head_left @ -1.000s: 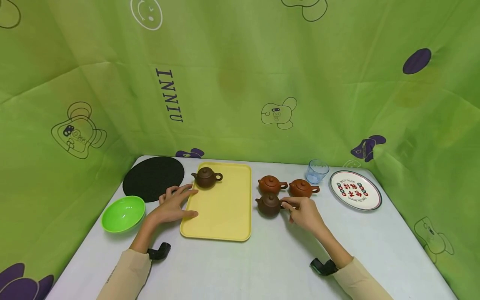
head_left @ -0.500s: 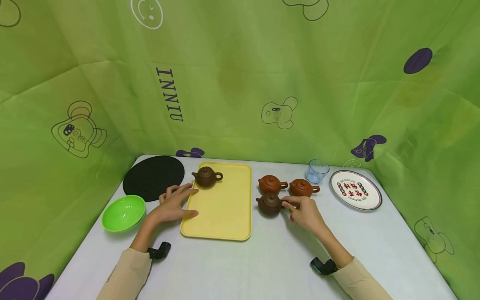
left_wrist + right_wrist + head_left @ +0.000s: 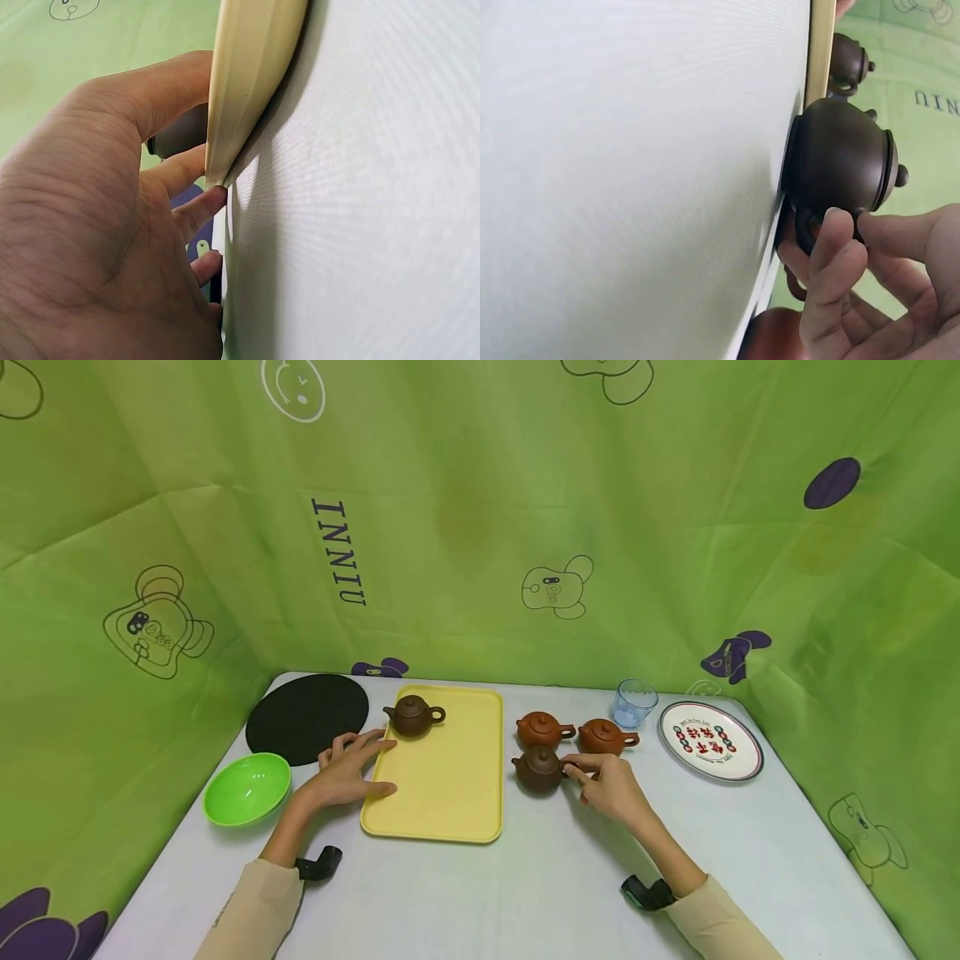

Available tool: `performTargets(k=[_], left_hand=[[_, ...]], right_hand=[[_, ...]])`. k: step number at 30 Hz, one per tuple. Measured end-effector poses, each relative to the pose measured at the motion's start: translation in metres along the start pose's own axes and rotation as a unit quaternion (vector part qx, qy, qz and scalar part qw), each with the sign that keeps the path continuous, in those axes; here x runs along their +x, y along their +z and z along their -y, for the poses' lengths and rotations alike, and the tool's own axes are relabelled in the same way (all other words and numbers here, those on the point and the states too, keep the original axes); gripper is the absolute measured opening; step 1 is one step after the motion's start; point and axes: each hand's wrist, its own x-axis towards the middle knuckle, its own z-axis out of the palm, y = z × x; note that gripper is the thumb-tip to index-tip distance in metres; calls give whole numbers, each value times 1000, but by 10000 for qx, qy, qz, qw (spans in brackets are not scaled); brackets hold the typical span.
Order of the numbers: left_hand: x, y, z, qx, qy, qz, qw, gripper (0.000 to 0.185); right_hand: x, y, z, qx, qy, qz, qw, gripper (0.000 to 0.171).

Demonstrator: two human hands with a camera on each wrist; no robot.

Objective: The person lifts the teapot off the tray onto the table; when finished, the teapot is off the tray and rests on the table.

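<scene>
A yellow tray (image 3: 442, 777) lies mid-table with a dark brown teapot (image 3: 414, 715) at its far left corner. My left hand (image 3: 347, 772) holds the tray's left rim, thumb on top (image 3: 161, 97) and fingers under the edge (image 3: 247, 82). To the tray's right stand three teapots: two reddish ones (image 3: 542, 729) (image 3: 603, 737) behind and a dark brown one (image 3: 537, 770) in front. My right hand (image 3: 607, 783) pinches that front teapot's handle; in the right wrist view, thumb and forefinger (image 3: 832, 247) close on the handle of the pot (image 3: 840, 161).
A green bowl (image 3: 247, 788) sits near the left edge, with a black round mat (image 3: 307, 717) behind it. A clear blue cup (image 3: 633, 702) and a patterned plate (image 3: 710, 740) stand at the back right. Green cloth walls surround the white table (image 3: 525, 893).
</scene>
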Motion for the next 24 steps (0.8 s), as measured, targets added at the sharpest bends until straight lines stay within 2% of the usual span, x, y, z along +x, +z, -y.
performTargets(k=[6, 14, 24], left_hand=[[0, 0, 0, 16, 15, -5, 10000, 80], [-1, 0, -1, -23, 30, -16, 10000, 80], [-1, 0, -1, -15, 6, 0, 10000, 80]], right_hand=[[0, -1, 1, 135, -55, -37, 9999, 29], [1, -8, 9, 396, -292, -521, 9974, 27], [7, -4, 39, 801, -674, -558, 9929, 27]])
